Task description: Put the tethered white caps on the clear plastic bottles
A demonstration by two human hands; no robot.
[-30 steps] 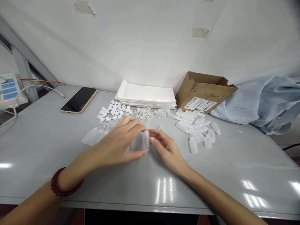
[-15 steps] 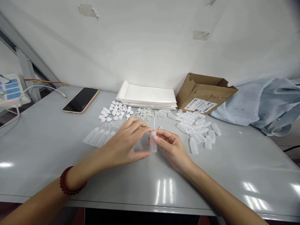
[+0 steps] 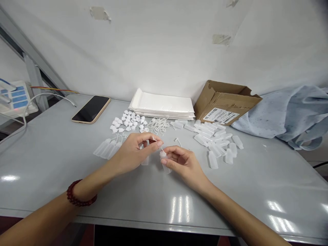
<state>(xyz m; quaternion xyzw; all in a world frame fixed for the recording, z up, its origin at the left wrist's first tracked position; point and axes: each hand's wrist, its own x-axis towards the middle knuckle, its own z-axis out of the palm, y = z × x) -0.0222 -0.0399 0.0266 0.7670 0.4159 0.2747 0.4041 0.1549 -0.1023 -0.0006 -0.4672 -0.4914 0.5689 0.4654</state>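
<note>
My right hand [image 3: 186, 162] holds a small translucent plastic bottle [image 3: 166, 167] between thumb and fingers, its neck tilted to the left. A thin white strap [image 3: 163, 149] rises from the bottle's neck. My left hand [image 3: 137, 148] pinches the upper end of that strap between thumb and fingers; a white tip shows above them. Just behind my left hand stands another translucent bottle [image 3: 145, 160], partly hidden. To the left lie several bottles with straps [image 3: 104, 148] in a row. One loose white strap [image 3: 178, 141] lies behind my right hand.
Several white caps [image 3: 130, 119] and a heap of thin white straps [image 3: 159, 125] lie mid-table. Several loose bottles [image 3: 212, 155] spread to the right. Behind are white padded envelopes [image 3: 164, 104], a cardboard box [image 3: 225, 102] and pale blue cloth [image 3: 282, 112]. A phone [image 3: 91, 108] lies left.
My left hand has closed its open fingers on the strap. The strap, upright before, now leans left, and the bottle has tilted left and sits slightly lower.
</note>
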